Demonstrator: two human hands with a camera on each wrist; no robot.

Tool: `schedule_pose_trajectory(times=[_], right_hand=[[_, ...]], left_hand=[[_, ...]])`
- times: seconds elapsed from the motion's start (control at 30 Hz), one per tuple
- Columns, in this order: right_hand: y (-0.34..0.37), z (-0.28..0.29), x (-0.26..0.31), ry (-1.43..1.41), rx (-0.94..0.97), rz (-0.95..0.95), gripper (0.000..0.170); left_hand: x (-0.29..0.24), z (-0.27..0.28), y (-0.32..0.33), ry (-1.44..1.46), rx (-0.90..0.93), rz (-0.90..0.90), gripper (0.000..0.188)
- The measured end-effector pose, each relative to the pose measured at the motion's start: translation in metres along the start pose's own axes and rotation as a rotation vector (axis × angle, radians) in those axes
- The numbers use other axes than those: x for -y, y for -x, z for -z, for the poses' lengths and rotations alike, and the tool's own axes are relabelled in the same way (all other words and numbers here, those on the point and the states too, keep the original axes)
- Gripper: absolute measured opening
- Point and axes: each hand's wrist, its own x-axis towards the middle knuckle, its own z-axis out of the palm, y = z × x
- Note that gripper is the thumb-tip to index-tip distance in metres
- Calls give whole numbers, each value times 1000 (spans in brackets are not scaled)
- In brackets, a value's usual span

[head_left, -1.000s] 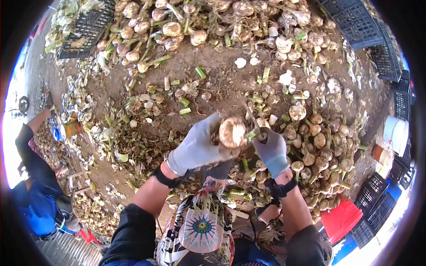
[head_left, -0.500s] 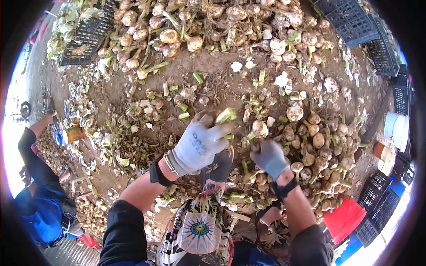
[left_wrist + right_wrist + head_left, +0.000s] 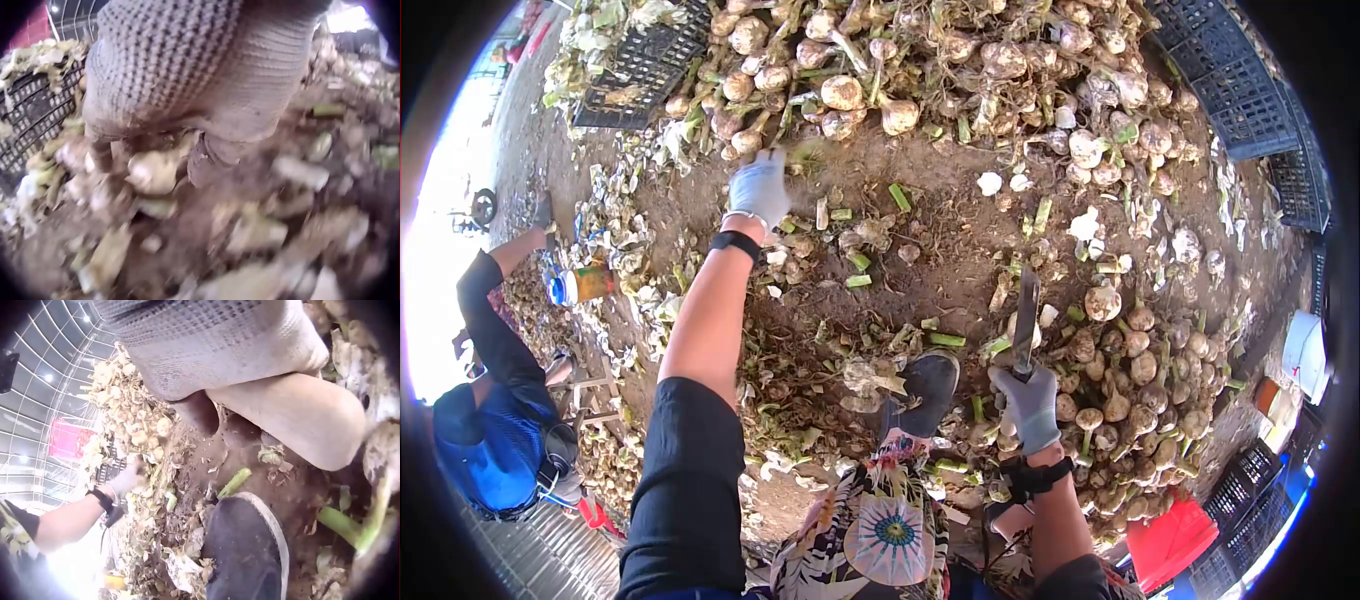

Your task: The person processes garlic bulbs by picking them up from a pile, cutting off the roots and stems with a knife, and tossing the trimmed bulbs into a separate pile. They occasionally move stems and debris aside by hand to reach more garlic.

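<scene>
My right hand [image 3: 1030, 405], in a grey-white glove, grips a knife [image 3: 1026, 315] whose dirty blade points away from me, over the near right heap of trimmed garlic bulbs [image 3: 1135, 370]. Far out to the left, my gloved left hand [image 3: 758, 192] reaches to the edge of the big heap of untrimmed garlic [image 3: 840, 95]. Its fingers stretch toward a garlic bulb [image 3: 747, 142] with its stalk on. In the left wrist view the fingers and thumb hang apart around a blurred pale bulb [image 3: 153, 170]. In the right wrist view, the glove [image 3: 212, 350] covers the blade from sight.
Cut stalk pieces [image 3: 900, 198] and dry skins litter the soil between the heaps. My shoe [image 3: 930, 390] stands among the scraps. Black crates [image 3: 1220, 75] line the far right, another crate [image 3: 640, 85] the far left. Another person [image 3: 500, 430] sits at left; a red bucket [image 3: 1170, 540] stands at right.
The left hand held a garlic bulb near the knife, then a cut stalk piece; now it has let go and swung forward-left to the big heap. The right hand stays low with the knife.
</scene>
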Motion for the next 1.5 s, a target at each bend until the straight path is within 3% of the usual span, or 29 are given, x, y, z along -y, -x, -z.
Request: schedule_pose_trajectory(times=[0.17,0.23,0.3,0.37,0.43,0.5,0.53,0.6,0.63,0.7,0.77,0.83,0.93,0.97,1.03,1.1,1.17,1.2,1.3,1.37,1.4,1.47,1.5], right_hand=[[-10,-11,6,27,-2,134,13],[-5,-20,20,44,-11,150,15],[4,-35,47,-29,11,253,18],[1,-51,57,-54,27,222,23],[4,-70,74,-202,99,418,26],[9,-72,86,-210,128,334,26],[11,-72,89,-225,165,247,25],[7,-72,84,-262,137,323,24],[7,-73,84,-302,116,398,22],[8,-73,85,-352,145,378,20],[15,-68,96,-31,111,417,18],[26,-58,101,69,110,469,19],[36,-46,97,883,-91,906,19],[39,-44,96,883,-95,903,19],[49,-43,99,1144,-96,997,21],[48,-42,96,1180,-108,989,21],[46,-40,94,1176,-107,986,20],[46,-40,95,1175,-109,986,20],[47,-40,93,1178,-162,951,19],[47,-40,90,1118,-129,960,18],[43,-40,86,1116,-125,956,18],[28,-32,78,1121,-95,793,12],[15,-21,74,1150,-207,585,14]], left_hand=[[9,-6,20,117,-177,113,53],[-24,18,50,951,-40,388,48],[-54,21,88,1271,34,417,43],[-90,32,134,1776,211,280,40],[-113,2,167,1865,269,-104,48],[-133,29,197,1695,528,-149,49],[-134,37,200,1699,529,-154,49],[-135,46,206,915,44,-425,51],[-137,46,208,916,44,-427,51],[-146,45,209,1452,310,-245,54],[-150,39,210,1550,381,-187,55],[-148,32,212,1670,460,-80,53],[-143,28,211,1720,439,-186,47],[-143,28,211,1721,443,-188,47],[-142,29,213,1760,446,-159,49],[-137,24,212,1801,343,-250,54],[-133,20,204,1905,557,-249,57],[-131,13,208,1904,558,-252,57],[-126,-3,222,1951,422,-183,60],[-128,11,214,1907,358,-365,54],[-126,23,210,1906,363,-359,54],[-129,69,199,1156,507,-347,45],[-133,56,209,1539,548,-384,37]])
